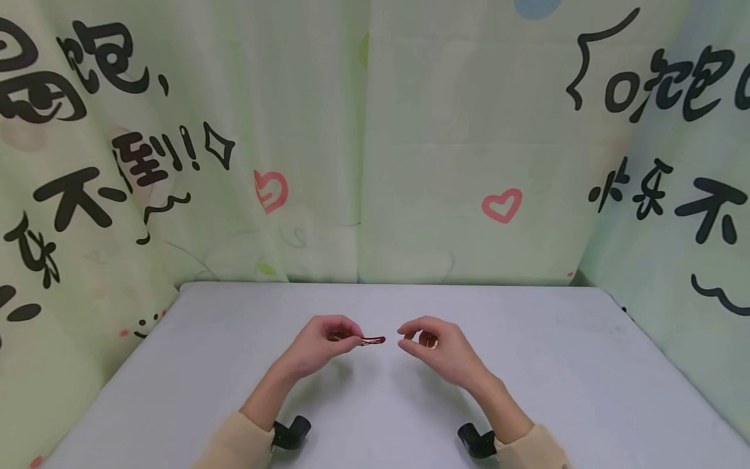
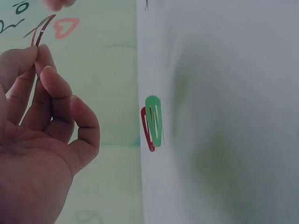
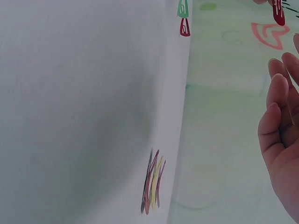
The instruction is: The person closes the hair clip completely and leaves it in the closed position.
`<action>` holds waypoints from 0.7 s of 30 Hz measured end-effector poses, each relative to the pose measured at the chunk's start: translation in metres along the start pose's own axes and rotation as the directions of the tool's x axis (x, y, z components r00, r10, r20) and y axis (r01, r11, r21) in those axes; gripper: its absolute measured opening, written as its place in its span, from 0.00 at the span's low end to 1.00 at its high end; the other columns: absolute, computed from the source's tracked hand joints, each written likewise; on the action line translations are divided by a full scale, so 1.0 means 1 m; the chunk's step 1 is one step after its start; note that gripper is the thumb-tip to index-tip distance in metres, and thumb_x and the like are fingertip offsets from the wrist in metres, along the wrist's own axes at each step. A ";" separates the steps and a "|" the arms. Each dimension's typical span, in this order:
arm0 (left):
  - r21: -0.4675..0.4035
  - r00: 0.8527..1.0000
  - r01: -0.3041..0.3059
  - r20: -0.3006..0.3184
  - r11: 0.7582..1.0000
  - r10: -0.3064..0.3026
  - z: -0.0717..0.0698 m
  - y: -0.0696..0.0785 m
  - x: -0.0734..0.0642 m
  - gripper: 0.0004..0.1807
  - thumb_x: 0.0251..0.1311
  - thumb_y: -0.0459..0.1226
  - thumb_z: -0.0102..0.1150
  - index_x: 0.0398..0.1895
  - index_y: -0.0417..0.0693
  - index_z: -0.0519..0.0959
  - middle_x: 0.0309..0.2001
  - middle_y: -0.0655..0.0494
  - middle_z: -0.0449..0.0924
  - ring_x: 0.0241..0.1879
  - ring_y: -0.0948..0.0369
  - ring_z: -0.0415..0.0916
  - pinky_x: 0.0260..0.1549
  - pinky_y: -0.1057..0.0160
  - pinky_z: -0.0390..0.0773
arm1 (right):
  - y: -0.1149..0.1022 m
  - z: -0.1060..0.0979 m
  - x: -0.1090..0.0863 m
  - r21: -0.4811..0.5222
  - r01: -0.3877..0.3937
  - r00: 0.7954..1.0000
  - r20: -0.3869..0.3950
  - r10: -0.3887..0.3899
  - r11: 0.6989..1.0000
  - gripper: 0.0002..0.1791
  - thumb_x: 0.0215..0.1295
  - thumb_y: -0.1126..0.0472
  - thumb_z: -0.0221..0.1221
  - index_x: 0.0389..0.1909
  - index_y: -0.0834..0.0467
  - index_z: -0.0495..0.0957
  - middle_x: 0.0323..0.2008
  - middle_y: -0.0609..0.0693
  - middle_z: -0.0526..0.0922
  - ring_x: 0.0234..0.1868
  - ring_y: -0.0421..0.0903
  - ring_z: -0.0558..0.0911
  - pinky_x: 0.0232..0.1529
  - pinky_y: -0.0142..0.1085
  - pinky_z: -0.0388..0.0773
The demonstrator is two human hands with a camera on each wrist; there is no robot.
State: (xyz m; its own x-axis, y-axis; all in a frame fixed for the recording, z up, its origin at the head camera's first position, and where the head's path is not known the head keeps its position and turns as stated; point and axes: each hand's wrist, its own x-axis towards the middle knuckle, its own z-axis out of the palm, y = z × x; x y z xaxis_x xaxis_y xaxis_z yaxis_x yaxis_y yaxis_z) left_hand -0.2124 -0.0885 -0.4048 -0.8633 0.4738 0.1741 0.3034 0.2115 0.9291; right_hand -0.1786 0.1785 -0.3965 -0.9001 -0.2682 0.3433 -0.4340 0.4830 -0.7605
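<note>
My left hand pinches a red snap hair clip between thumb and forefinger above the white table. Its free end points toward the right hand. Seen from the left wrist, the clip is sprung apart, its two parts spread. My right hand hovers just right of the clip, fingers loosely bent, thumb and forefinger apart, holding nothing. On the table in the left wrist view, a green hair clip overlaps a dark red hair clip.
Several thin dark, red and yellow pieces lie side by side on the white tabletop in the right wrist view. A pale green printed curtain encloses the table's back and sides. Black wrist cameras sit by both cuffs.
</note>
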 end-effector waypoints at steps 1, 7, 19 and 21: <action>0.001 1.000 0.003 0.001 1.000 -0.003 0.002 0.001 0.000 0.04 0.64 0.31 0.66 0.39 0.40 0.85 0.37 0.46 0.85 0.36 0.50 0.80 0.37 0.62 0.76 | -0.001 0.002 0.000 0.008 0.003 1.000 -0.002 -0.003 1.000 0.08 0.61 0.63 0.70 0.41 0.52 0.87 0.35 0.39 0.84 0.32 0.42 0.76 0.33 0.33 0.74; -0.028 1.000 0.014 -0.007 0.999 -0.015 0.010 0.001 0.001 0.05 0.65 0.33 0.66 0.41 0.40 0.85 0.38 0.46 0.85 0.36 0.56 0.78 0.38 0.60 0.75 | -0.004 0.012 -0.001 0.040 0.026 1.000 -0.002 -0.026 0.999 0.05 0.63 0.61 0.70 0.39 0.51 0.88 0.34 0.39 0.84 0.30 0.42 0.76 0.33 0.34 0.72; -0.079 1.000 -0.008 -0.031 0.997 0.005 0.022 0.006 0.001 0.05 0.65 0.33 0.66 0.41 0.40 0.85 0.37 0.54 0.86 0.42 0.42 0.80 0.40 0.61 0.77 | -0.010 0.017 -0.005 0.054 0.017 0.999 -0.047 -0.015 0.998 0.02 0.62 0.59 0.71 0.33 0.50 0.86 0.29 0.39 0.82 0.30 0.43 0.75 0.34 0.35 0.71; -0.098 0.999 -0.002 -0.042 0.995 -0.003 0.024 0.007 -0.001 0.06 0.65 0.32 0.66 0.42 0.40 0.85 0.37 0.53 0.86 0.41 0.47 0.80 0.40 0.61 0.77 | -0.010 0.017 -0.005 0.050 0.016 0.998 -0.060 -0.013 0.999 0.02 0.62 0.60 0.71 0.33 0.51 0.86 0.28 0.39 0.82 0.30 0.43 0.74 0.34 0.35 0.71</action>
State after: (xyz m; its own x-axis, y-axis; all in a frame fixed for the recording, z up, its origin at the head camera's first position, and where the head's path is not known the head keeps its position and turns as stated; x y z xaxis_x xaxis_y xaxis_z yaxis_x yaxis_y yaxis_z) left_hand -0.2000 -0.0666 -0.4064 -0.8802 0.4370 0.1852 0.2636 0.1256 0.9564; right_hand -0.1693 0.1609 -0.3999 -0.8949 -0.2244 0.3858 -0.4463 0.4367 -0.7811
